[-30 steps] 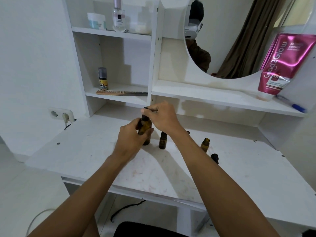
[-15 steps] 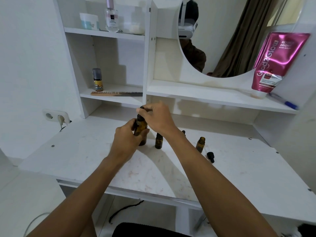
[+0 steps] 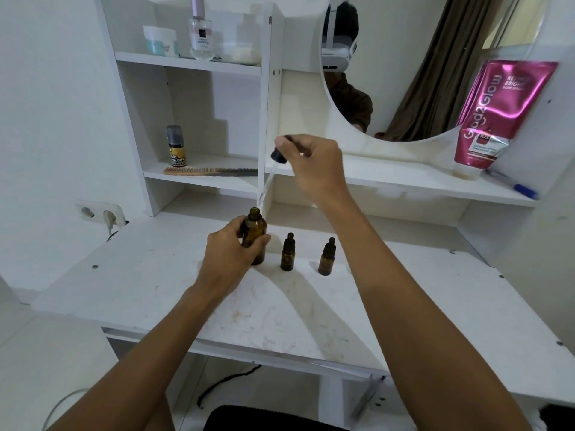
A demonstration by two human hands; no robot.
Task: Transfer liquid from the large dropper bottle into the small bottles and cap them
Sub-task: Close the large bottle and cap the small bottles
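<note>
Scuffed white desk (image 3: 140,275), mirror (image 3: 420,73) at one o'clock; left hand (image 3: 228,253) grips the large bottle (image 3: 256,227), right hand (image 3: 314,163) pinches the dropper (image 3: 270,174).

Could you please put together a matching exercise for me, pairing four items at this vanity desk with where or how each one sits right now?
Things:
1. large amber bottle
2. dropper
3. comb
4. pink tube

Places or states:
A. propped up on the long shelf under the mirror
B. lying flat on the lower left shelf
C. upright and uncapped, held by the left hand
D. up in the air, pinched by the right hand

Pairs: 1-C, 2-D, 3-B, 4-A
</note>
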